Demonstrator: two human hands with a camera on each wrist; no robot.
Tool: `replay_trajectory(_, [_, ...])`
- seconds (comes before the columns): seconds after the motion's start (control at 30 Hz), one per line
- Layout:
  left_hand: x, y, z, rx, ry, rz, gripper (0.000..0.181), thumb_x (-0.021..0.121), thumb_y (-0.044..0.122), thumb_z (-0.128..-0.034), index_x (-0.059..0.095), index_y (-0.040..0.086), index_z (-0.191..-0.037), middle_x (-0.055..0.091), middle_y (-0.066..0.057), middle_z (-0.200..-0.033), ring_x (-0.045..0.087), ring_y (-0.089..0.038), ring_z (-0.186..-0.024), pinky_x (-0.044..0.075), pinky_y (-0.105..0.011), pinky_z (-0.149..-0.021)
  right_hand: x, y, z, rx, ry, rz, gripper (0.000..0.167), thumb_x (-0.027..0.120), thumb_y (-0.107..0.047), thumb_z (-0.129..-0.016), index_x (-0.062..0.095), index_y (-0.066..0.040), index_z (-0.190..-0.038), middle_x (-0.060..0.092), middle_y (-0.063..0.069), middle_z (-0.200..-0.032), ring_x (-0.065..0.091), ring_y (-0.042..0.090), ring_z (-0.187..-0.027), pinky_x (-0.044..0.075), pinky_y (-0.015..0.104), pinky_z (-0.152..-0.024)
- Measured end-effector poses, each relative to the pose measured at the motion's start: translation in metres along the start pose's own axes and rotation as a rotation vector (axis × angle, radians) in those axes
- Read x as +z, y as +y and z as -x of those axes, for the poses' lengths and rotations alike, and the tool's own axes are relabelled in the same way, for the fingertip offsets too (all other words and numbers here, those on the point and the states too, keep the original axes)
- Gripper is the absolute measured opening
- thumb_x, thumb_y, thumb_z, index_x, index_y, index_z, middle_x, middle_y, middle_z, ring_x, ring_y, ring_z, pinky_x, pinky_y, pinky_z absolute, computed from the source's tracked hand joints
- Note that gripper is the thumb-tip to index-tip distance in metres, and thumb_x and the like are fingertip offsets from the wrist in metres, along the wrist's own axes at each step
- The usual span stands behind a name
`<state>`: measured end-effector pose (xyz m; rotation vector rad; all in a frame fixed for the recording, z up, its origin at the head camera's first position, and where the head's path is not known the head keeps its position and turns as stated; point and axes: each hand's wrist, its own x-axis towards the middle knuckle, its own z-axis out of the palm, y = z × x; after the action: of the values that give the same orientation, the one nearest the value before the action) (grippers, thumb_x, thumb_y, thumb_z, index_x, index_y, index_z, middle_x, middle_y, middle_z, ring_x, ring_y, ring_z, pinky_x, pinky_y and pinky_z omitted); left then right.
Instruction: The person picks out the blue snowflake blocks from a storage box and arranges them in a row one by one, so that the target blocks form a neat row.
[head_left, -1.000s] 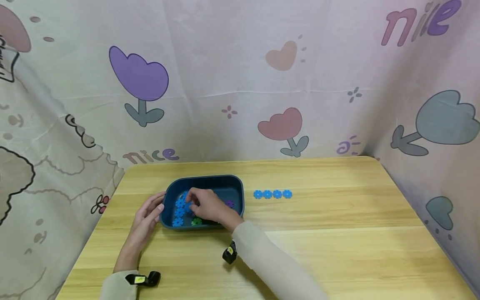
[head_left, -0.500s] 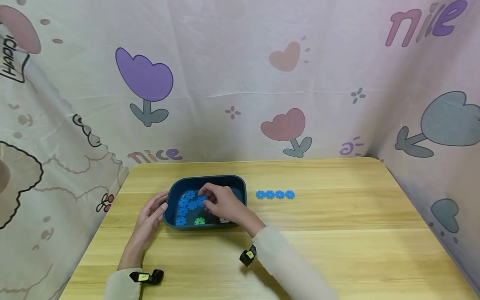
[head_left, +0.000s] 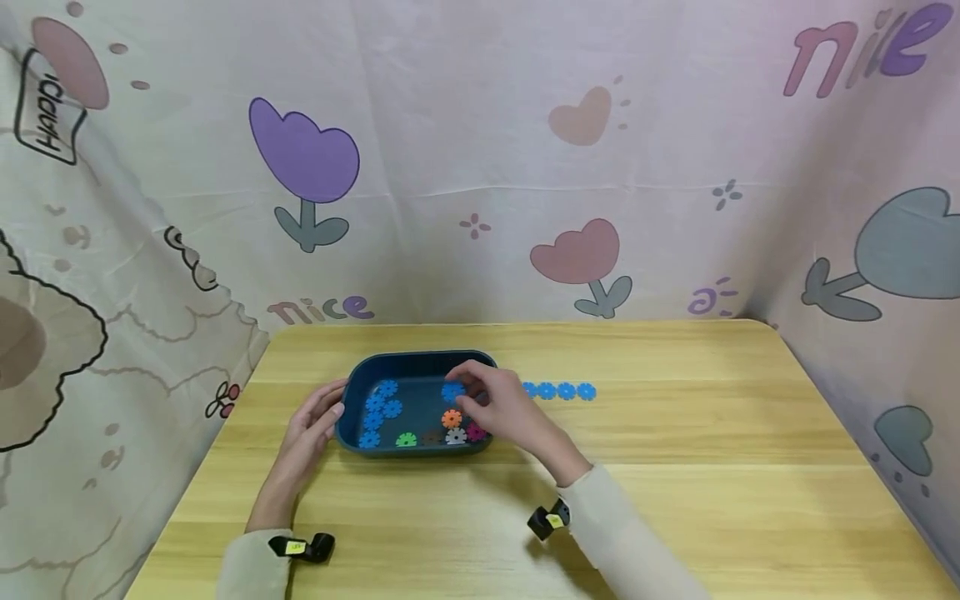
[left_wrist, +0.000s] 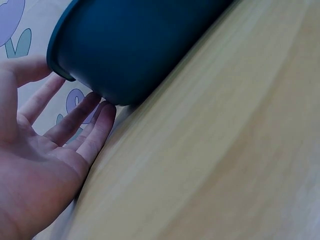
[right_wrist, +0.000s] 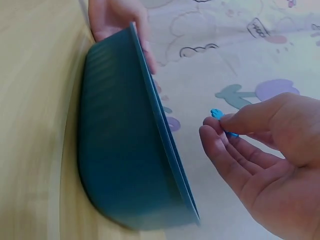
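Note:
At the left end of a dark teal tray (head_left: 414, 452), my left hand (head_left: 309, 427) holds the rim; in the left wrist view its fingertips touch the outer wall. My right hand (head_left: 506, 407) is above the tray's right end. It pinches a blue snowflake disc (right_wrist: 217, 113) between thumb and fingers, clear of the rim in the right wrist view. Several more blue discs (head_left: 372, 420) lie in the tray's left part. Along its near side and right part are a green disc (head_left: 406, 439), an orange disc (head_left: 452, 418), a white disc (head_left: 456, 436) and a magenta disc (head_left: 476, 431).
Right of the tray, several blue discs (head_left: 567, 391) form a straight row on the wooden table (head_left: 675, 467); the right hand partly hides its left end. A patterned cloth (head_left: 420, 108) hangs behind and along both sides.
My right hand has moved right from the blue discs in the tray, carrying one blue snowflake disc. The left hand stays at the tray's left end. The head view has shifted slightly.

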<state>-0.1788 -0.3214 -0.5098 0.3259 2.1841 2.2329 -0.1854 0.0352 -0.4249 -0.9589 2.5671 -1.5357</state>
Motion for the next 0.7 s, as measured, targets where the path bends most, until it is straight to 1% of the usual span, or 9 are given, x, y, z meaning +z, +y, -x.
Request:
replay_trajectory(0.17, [0.001,-0.002,-0.001,-0.004,-0.003,0.020,0.046,0.045,0.009,-0.1106,0.038,-0.004,-0.154,0.049,-0.010,-0.149,0.050,-0.014,-0.133,0.049,-0.023,-0.098,-0.013,0.005,0.015,0.034,0.047,-0.014,0.029,0.069,-0.003,-0.097,0.066,-0.008,-0.126,0.072,0.003,-0.109,0.069,0.012,-0.089,0.057,0.028,-0.070])
replay_trajectory(0.3, [0.001,-0.002,-0.001,-0.005,-0.003,0.024,0.046,0.045,0.010,-0.1107,0.037,-0.003,-0.154,0.047,-0.011,-0.150,0.050,-0.015,-0.134,0.049,-0.023,-0.100,-0.021,0.009,0.023,0.052,0.080,-0.017,0.032,0.071,-0.001,-0.095,0.067,-0.007,-0.126,0.072,0.004,-0.113,0.070,0.015,-0.091,0.058,0.027,-0.073])
replay_trajectory(0.43, [0.001,-0.001,-0.001,-0.009,-0.007,0.020,0.046,0.045,0.011,-0.1109,0.037,-0.002,-0.155,0.044,-0.015,-0.153,0.048,-0.017,-0.135,0.048,-0.024,-0.101,-0.030,0.012,0.032,0.072,0.119,-0.014,0.033,0.073,0.000,-0.093,0.068,-0.008,-0.125,0.073,0.003,-0.107,0.070,0.016,-0.091,0.059,0.027,-0.076])
replay_trajectory(0.57, [0.001,-0.001,-0.001,-0.013,-0.001,0.019,0.046,0.045,0.012,-0.1110,0.037,-0.002,-0.155,0.042,-0.017,-0.153,0.047,-0.018,-0.136,0.047,-0.023,-0.102,-0.038,0.018,0.041,0.081,0.164,-0.039,0.035,0.074,0.003,-0.091,0.069,-0.007,-0.124,0.073,0.003,-0.101,0.070,0.018,-0.091,0.060,0.029,-0.076])
replay_trajectory(0.63, [0.001,0.000,0.000,-0.017,0.004,0.019,0.047,0.045,0.012,-0.1109,0.037,-0.002,-0.155,0.043,-0.016,-0.153,0.047,-0.017,-0.136,0.047,-0.023,-0.102,-0.041,0.021,0.045,0.072,0.189,-0.052,0.034,0.075,0.004,-0.091,0.070,-0.006,-0.123,0.074,0.005,-0.100,0.070,0.020,-0.090,0.060,0.031,-0.075])
replay_trajectory(0.7, [0.001,0.000,0.000,-0.016,0.007,0.017,0.047,0.046,0.012,-0.1109,0.037,-0.002,-0.155,0.043,-0.016,-0.153,0.047,-0.016,-0.136,0.046,-0.022,-0.102,-0.046,0.019,0.049,0.075,0.206,-0.061,0.034,0.074,0.007,-0.090,0.069,-0.002,-0.123,0.074,0.010,-0.099,0.071,0.026,-0.090,0.061,0.035,-0.075])
